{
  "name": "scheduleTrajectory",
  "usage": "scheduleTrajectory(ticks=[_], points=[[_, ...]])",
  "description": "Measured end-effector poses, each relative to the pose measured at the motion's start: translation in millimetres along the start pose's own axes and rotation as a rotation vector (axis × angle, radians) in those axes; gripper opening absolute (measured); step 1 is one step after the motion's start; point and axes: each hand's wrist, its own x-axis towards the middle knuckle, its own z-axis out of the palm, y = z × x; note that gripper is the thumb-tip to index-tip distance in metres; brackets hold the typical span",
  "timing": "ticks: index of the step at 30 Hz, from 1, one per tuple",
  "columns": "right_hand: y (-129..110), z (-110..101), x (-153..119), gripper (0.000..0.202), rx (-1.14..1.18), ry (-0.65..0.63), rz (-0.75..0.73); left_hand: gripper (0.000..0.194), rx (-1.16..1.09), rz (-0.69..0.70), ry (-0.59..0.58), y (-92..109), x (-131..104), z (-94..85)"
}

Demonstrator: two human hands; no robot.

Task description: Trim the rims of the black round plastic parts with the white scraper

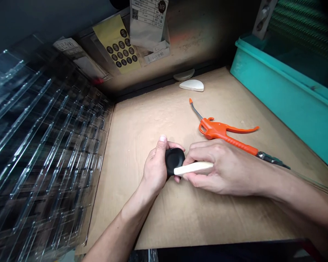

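Near the middle of the brown work surface, my left hand (pixel 156 165) is closed around a black rounded part (pixel 175 160), thumb on its upper left edge and fingers behind it. My right hand (pixel 217 169) pinches a flat cream-white pad (pixel 193 168). The tip of this pad overlaps the lower right edge of the black part; whether it presses on it cannot be made out. Just beyond my right hand lies an orange air blow gun (pixel 217 130), its nozzle pointing to the upper left.
A white half-round pad (pixel 192 85) lies at the back, a greyer one (pixel 184 75) behind it. Stacked clear plastic trays (pixel 43 145) stand left. A teal bin (pixel 284 91) borders the right. Labels and a yellow sticker sheet (pixel 116 43) hang at the back. The gun's hose runs right.
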Motion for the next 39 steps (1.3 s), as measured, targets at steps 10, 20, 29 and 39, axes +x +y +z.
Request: scheduleTrajectory(ticks=[10, 20, 29, 39], points=[[7.5, -7.4, -1.5, 0.019, -0.344, 0.19, -0.107, 0.051, 0.051, -0.099, -0.116, 4.9, 0.5, -1.5], [7.8, -7.6, -1.5, 0.022, -0.553, 0.264, -0.288, 0.047, -0.003, -0.157, -0.168, 10.5, 1.2, -7.6], [2.3, -3.3, -1.1, 0.015, -0.196, 0.087, -0.044, 0.046, -0.03, -0.098, -0.07, 5.1, 0.0, -3.8], [-1.1, -5.8, -0.3, 0.01, 0.01, 0.004, 0.088, 0.045, 0.01, -0.116, -0.12, 5.8, 1.5, -4.9]])
